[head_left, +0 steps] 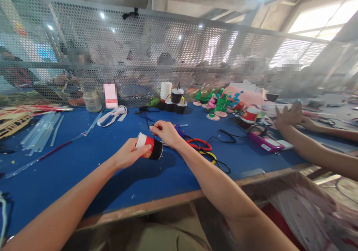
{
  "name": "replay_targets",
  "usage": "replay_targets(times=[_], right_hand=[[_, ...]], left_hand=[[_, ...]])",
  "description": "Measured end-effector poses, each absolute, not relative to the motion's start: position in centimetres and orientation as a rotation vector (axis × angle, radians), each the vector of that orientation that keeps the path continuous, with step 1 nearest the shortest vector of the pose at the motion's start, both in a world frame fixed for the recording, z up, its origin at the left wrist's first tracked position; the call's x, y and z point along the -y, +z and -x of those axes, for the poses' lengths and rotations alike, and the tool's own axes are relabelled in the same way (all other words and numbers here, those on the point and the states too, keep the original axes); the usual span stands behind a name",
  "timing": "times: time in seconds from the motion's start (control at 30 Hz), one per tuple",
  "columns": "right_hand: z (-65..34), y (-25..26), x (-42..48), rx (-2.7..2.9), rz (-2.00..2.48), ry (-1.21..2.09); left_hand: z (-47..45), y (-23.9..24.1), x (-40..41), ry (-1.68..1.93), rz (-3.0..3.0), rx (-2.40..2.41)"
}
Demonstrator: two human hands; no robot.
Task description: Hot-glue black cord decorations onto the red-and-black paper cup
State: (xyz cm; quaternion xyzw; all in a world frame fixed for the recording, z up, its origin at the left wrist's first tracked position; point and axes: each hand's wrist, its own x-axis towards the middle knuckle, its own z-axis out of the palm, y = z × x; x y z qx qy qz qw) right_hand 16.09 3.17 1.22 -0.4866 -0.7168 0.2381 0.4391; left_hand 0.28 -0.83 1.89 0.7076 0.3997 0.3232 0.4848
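My left hand [128, 154] clasps a tilted cup [151, 145]! And my right hand [166, 133] pinches a thin dark strand [153, 131] beside it.

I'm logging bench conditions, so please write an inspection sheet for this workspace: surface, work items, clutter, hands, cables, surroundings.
Surface: blue table, small specks scattered on it.
Work items: red, black and white cup, held tilted; black cups with handles, farther back.
Clutter: clear strips, ribbon and jar to the left; green figures to the right.
Hands: left hand grips the cup; right hand has fingertips pinched beside it, contents unclear.
Cables: black cord near the purple box.
Surroundings: mesh screen behind; another person's hand at right.
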Motion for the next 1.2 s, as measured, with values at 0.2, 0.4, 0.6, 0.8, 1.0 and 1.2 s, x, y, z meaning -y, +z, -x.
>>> replay_targets(times=[0.2,0.4,0.6,0.8,1.0,1.2], right_hand=[[-16.0,1.4,-2.9,1.817,1.218,0.639],[-15.9,1.7,-2.5,1.838,1.230,0.704],[-15.7,1.8,-2.2,1.781,1.232,0.952],[-16.0,1.0,-3.1,1.774,1.279,0.913],[-16.3,1.6,-2.8,1.678,1.219,0.677],[-14.8,1.5,-0.6,1.833,1.133,0.530]], left_hand=[[-0.3,1.9,1.0,0.787,-1.698,-0.971],[-0.3,2.0,1.0,0.807,-1.686,-0.974],[-0.3,2.0,1.1,0.867,-1.566,-0.938],[-0.8,2.1,0.8,0.994,-1.275,-0.912],[-0.9,2.8,-0.3,1.244,-0.952,-1.037],[-0.7,2.6,-0.4,1.282,-0.938,-1.153]])
